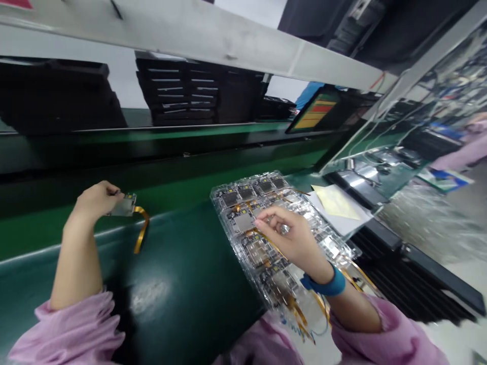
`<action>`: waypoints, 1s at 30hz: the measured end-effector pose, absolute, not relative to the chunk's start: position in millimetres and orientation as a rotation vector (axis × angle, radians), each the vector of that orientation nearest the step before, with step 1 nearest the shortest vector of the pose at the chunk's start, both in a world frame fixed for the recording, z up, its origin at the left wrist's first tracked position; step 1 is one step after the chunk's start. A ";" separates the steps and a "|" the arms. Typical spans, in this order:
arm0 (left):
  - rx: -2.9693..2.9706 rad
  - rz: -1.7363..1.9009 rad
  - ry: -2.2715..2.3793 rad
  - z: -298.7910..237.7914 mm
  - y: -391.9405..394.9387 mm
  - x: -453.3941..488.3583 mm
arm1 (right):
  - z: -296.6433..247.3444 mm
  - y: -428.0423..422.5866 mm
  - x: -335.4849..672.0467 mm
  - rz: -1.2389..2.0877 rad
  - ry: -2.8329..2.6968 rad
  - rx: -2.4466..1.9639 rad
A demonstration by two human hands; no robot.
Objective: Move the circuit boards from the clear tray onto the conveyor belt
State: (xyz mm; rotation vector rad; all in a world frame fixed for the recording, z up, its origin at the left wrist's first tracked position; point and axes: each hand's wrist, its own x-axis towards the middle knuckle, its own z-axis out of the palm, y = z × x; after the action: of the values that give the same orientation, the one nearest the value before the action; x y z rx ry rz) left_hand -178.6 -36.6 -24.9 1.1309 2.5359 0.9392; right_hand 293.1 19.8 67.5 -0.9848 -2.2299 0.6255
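Observation:
My left hand (97,198) is closed on a small circuit board (125,205) with an orange flex cable (141,230) hanging from it, held above the green bench (182,284). My right hand (291,238), with a blue wrist strap (327,286), reaches over a clear plastic tray (266,274) that holds several similar boards with orange cables. Its thumb and fingers pinch at a board (243,222) in the tray's far half; the grip itself is partly hidden.
A raised green conveyor ledge (171,152) runs behind the bench, with stacks of black trays (190,94) beyond it. Yellow paper (337,203) lies right of the tray. Black trays (411,274) sit at the right edge. Another person in pink (464,147) stands far right.

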 end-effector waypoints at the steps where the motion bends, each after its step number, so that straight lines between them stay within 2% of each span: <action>1: 1.209 0.991 2.510 -15.1 -35.2 -160.3 | 71.5 16.3 290.3 0.626 -2.205 -0.927; 4: 1.403 1.289 2.242 11.3 -31.6 -85.4 | 74.9 12.1 281.9 0.628 -2.136 -0.792; 7: 1.384 1.666 1.572 23.5 -30.6 -4.5 | 70.6 12.2 276.2 0.571 -2.114 -0.749; 11: 1.228 1.754 1.073 22.8 -35.5 63.4 | 65.9 12.2 278.1 0.299 -2.073 -0.753; 16: 1.139 1.759 0.949 18.0 -43.3 83.7 | 64.9 10.2 286.8 0.180 -1.981 -0.829; 23: 1.274 1.658 0.878 8.6 -42.0 81.0 | 70.5 12.8 291.6 0.366 -2.073 -0.822; 26: 1.533 1.505 0.994 -3.2 -35.2 79.8 | 74.8 43.7 312.3 0.436 -2.058 -0.948; 30: 2.071 1.179 1.264 -40.5 -18.8 84.5 | 60.5 108.0 352.9 0.582 -1.943 -1.392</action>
State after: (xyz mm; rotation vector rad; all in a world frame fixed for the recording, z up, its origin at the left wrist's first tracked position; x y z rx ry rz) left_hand 84.5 -18.8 -40.5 2.0713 1.2636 1.1785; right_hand 352.9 108.0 60.5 -1.3922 -1.9427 0.5818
